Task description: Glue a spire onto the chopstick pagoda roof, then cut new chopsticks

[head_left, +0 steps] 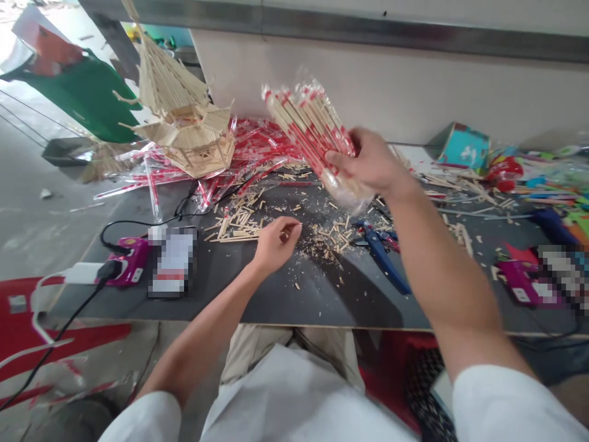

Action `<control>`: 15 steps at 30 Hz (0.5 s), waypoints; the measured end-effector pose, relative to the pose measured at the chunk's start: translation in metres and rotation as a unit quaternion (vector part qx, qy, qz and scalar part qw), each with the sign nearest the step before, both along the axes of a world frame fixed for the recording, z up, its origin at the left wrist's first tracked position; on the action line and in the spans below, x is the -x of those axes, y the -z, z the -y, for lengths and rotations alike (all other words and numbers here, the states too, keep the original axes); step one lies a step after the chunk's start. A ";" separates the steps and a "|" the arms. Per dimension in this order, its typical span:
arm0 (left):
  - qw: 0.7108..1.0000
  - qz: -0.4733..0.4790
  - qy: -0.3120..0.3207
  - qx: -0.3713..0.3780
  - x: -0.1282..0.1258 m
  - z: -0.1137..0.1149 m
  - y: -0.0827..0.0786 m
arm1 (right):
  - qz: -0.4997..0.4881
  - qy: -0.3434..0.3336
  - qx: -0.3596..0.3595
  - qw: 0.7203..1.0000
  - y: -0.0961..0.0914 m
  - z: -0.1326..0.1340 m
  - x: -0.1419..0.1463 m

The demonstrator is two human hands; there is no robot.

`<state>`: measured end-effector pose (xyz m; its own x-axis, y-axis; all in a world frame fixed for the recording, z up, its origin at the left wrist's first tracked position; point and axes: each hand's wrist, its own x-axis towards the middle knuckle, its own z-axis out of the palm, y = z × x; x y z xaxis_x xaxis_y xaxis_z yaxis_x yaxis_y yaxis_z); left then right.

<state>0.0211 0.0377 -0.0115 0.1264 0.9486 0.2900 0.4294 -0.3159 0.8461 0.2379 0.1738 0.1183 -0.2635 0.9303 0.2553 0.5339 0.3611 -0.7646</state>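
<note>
My right hand [368, 161] holds up a bundle of chopsticks [313, 126] in clear and red plastic wrappers, tilted above the back of the table. My left hand [278, 241] rests low over the middle of the table with its fingers curled in; what is inside them, if anything, is hidden. Beside it lie short cut pieces of wooden stick [242, 218] and scattered chips. Blue-handled pliers or cutters [384, 261] lie on the table to the right of my left hand, below my right forearm.
A model pavilion of wooden sticks [184, 132] stands at the back left, near a heap of red and clear wrappers [262, 144]. A phone [172, 264] and a purple power strip [130, 261] with cables lie at left. Colourful clutter [506, 172] covers the right side. A green bin [87, 92] stands behind left.
</note>
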 end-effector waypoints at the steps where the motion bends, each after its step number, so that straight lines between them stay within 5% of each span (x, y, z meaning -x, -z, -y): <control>1: 0.999 0.042 0.005 0.011 -0.003 -0.003 -0.001 | -0.072 -0.032 0.043 0.996 0.012 0.021 0.009; 4: 0.967 0.223 0.080 0.093 -0.012 -0.010 -0.005 | -0.172 -0.038 0.153 0.972 0.062 0.075 0.034; 8: 0.905 0.329 0.160 0.216 -0.012 -0.013 -0.009 | -0.173 0.032 0.162 0.971 0.113 0.109 0.042; 12: 0.890 0.346 0.152 0.255 -0.009 -0.012 -0.004 | -0.160 -0.015 0.175 0.971 0.121 0.108 0.025; 15: 0.896 0.344 0.136 0.245 -0.011 -0.014 0.004 | -0.129 0.017 0.147 0.980 0.121 0.103 0.016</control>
